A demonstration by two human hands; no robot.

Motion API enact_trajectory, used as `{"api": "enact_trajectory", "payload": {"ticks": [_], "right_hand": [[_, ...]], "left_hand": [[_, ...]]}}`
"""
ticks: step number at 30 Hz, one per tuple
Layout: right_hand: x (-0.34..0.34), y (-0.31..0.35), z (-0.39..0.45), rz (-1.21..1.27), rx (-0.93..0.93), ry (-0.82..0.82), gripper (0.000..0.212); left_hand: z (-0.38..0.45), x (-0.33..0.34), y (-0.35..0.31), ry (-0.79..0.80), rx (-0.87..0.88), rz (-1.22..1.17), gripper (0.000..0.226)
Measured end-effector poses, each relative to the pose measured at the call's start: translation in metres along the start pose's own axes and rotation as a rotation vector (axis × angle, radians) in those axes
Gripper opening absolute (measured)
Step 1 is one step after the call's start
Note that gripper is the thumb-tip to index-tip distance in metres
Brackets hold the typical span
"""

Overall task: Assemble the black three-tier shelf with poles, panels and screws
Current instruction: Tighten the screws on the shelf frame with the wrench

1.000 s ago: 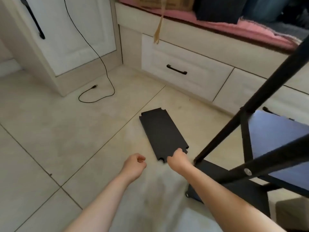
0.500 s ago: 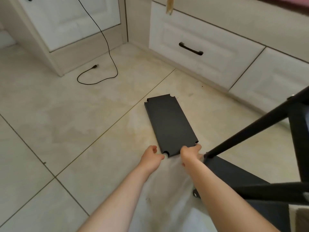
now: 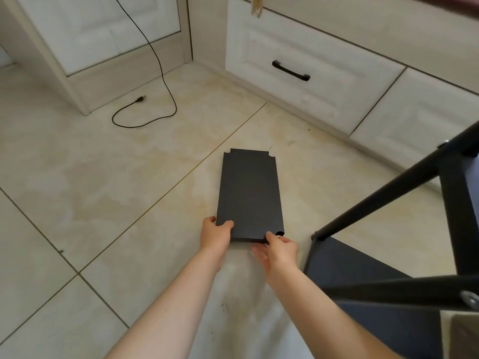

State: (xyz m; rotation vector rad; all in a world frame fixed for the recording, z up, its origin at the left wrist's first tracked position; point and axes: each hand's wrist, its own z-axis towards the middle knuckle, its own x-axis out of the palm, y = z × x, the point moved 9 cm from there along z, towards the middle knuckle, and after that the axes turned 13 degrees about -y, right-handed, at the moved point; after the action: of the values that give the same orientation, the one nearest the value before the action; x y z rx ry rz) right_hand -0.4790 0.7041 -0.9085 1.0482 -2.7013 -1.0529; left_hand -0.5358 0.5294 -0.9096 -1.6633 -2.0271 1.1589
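Observation:
A black rectangular shelf panel with notched corners is raised at its near end above the tiled floor. My left hand grips its near left corner, thumb on top. My right hand holds the near right corner, thumb on top and fingers under the edge. At the right stands the partly built black shelf frame with slanting poles, a lower panel and a silver screw in a crossbar.
White drawers with a black handle run along the back right. A cabinet stands at the back left. A black cable lies looped on the floor before it. Beige tiles spread to the left.
Both hands reached the panel's near end and took hold of its corners. The panel has turned straighter and its near end has risen off the floor. The view has tilted downward.

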Motion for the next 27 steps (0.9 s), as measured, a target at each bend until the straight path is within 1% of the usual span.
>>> {"api": "enact_trajectory", "payload": {"ticks": [3, 6, 9, 11, 13, 15, 17, 19, 21, 23, 27], "right_hand": [[0.003, 0.0, -0.017, 0.119, 0.067, 0.05, 0.04], [0.007, 0.007, -0.036, 0.123, 0.078, 0.142, 0.031], [-0.001, 0.017, -0.055, 0.077, 0.024, 0.163, 0.03], [-0.008, 0.025, -0.073, 0.038, -0.015, 0.179, 0.028], [-0.014, 0.033, -0.095, 0.015, -0.016, 0.207, 0.026], [-0.019, 0.041, -0.118, 0.001, 0.037, 0.251, 0.026], [-0.027, 0.052, -0.148, -0.001, 0.097, 0.317, 0.022], [-0.04, 0.064, -0.18, 0.001, 0.118, 0.379, 0.017], [-0.056, 0.075, -0.212, 0.005, 0.117, 0.43, 0.014], [-0.074, 0.085, -0.243, 0.004, 0.1, 0.465, 0.016], [-0.11, 0.112, -0.302, -0.018, 0.034, 0.541, 0.025]], "left_hand": [[-0.006, 0.0, -0.004, 0.094, -0.098, -0.201, 0.032], [-0.016, -0.008, -0.015, 0.199, -0.159, -0.345, 0.027], [-0.034, -0.021, -0.023, 0.287, -0.221, -0.365, 0.022], [-0.048, -0.036, -0.024, 0.299, -0.253, -0.338, 0.016], [-0.065, -0.053, -0.026, 0.289, -0.262, -0.316, 0.016], [-0.086, -0.071, -0.032, 0.293, -0.261, -0.317, 0.016], [-0.109, -0.087, -0.045, 0.309, -0.255, -0.342, 0.018], [-0.132, -0.103, -0.061, 0.332, -0.25, -0.375, 0.02], [-0.156, -0.12, -0.08, 0.346, -0.222, -0.388, 0.018], [-0.179, -0.139, -0.1, 0.338, -0.169, -0.37, 0.016], [-0.223, -0.173, -0.139, 0.35, -0.065, -0.389, 0.032]]}}
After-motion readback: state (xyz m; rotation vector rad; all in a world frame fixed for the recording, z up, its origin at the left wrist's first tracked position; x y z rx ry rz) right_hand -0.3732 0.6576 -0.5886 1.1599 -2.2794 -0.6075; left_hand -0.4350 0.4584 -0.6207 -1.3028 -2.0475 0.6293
